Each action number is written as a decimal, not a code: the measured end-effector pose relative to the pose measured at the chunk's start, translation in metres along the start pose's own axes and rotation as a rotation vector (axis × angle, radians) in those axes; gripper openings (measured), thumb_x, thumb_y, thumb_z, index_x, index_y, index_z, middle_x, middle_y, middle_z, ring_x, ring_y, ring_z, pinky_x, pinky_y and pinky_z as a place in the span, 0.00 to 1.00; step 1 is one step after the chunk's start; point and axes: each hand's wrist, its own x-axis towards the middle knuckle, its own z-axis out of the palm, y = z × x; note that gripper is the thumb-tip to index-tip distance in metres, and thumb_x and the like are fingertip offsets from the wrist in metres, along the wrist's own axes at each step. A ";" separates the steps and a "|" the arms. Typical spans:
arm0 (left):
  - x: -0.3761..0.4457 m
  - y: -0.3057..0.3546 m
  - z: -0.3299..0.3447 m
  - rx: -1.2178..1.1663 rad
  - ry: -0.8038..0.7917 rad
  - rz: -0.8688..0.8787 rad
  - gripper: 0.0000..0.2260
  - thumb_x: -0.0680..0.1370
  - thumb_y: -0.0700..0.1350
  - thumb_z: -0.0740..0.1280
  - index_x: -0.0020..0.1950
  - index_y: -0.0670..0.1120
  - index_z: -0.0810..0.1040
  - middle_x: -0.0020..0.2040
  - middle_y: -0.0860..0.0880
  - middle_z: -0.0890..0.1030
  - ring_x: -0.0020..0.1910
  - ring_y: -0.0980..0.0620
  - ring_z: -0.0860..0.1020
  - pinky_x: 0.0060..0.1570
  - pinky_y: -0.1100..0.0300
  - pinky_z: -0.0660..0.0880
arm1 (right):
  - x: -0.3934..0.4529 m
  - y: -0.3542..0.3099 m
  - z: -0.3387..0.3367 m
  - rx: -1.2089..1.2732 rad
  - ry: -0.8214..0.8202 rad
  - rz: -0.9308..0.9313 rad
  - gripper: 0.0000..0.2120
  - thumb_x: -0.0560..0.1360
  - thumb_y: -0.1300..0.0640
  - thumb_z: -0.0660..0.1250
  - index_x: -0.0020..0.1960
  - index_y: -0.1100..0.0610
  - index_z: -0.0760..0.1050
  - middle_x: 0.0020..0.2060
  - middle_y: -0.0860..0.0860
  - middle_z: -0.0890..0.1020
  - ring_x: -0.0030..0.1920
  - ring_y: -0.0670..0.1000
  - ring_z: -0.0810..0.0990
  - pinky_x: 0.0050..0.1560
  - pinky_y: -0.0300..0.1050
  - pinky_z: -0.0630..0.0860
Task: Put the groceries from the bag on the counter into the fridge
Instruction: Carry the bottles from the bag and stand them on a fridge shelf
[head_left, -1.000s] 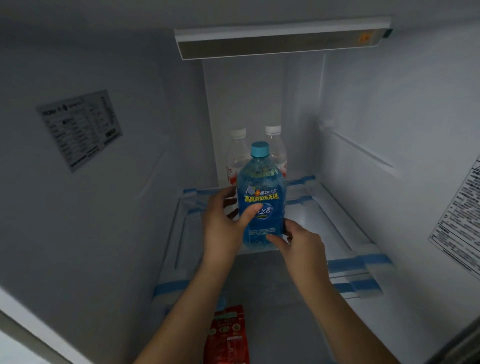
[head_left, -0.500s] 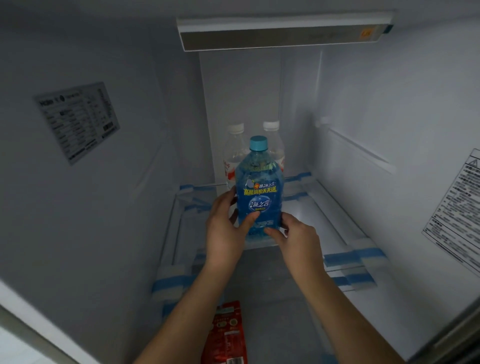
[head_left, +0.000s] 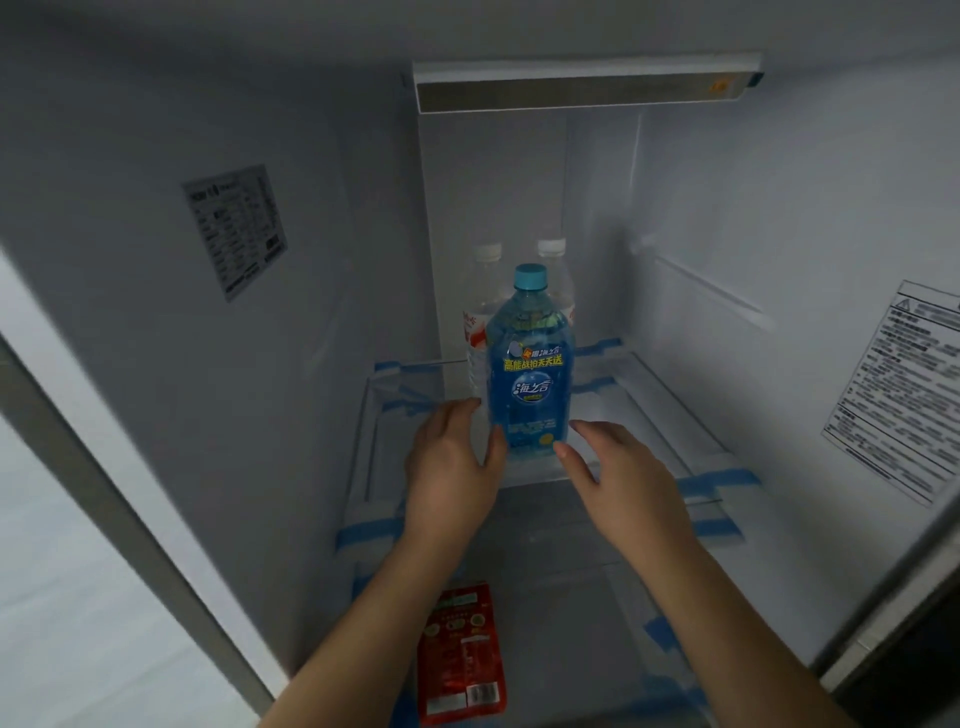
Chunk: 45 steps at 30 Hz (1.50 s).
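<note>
Both hands have just let go: left hand (head_left: 451, 467) and right hand (head_left: 621, 470) spread open beside the blue bottle (head_left: 530, 371), now upright mid-shelf (head_left: 670, 410), before two clear bottles (head_left: 487, 291), so it's stowed

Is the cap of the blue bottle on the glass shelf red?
No, the blue bottle standing on the glass shelf has a light blue cap, matching its blue label.

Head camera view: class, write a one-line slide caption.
Both open hands, left hand and right hand, flank an upright blue bottle on the fridge shelf.
</note>
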 end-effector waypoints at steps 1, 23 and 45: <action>-0.005 -0.002 -0.003 0.084 -0.013 0.043 0.22 0.78 0.56 0.59 0.66 0.44 0.77 0.62 0.45 0.80 0.61 0.44 0.77 0.59 0.52 0.75 | -0.005 -0.003 -0.001 -0.044 0.005 -0.023 0.23 0.79 0.40 0.55 0.66 0.52 0.73 0.58 0.52 0.80 0.53 0.53 0.80 0.46 0.47 0.77; -0.166 -0.041 -0.068 0.581 -0.230 0.338 0.26 0.76 0.56 0.60 0.72 0.46 0.73 0.72 0.45 0.73 0.74 0.43 0.67 0.73 0.42 0.59 | -0.169 -0.044 0.003 -0.450 -0.201 -0.082 0.27 0.78 0.43 0.53 0.72 0.54 0.68 0.70 0.55 0.72 0.71 0.57 0.70 0.69 0.54 0.66; -0.339 0.059 -0.119 0.680 -0.336 0.231 0.26 0.80 0.59 0.54 0.75 0.50 0.69 0.73 0.47 0.73 0.75 0.43 0.66 0.75 0.45 0.59 | -0.323 -0.011 -0.073 -0.435 -0.248 -0.187 0.27 0.79 0.45 0.48 0.73 0.55 0.66 0.71 0.55 0.71 0.72 0.57 0.68 0.70 0.57 0.65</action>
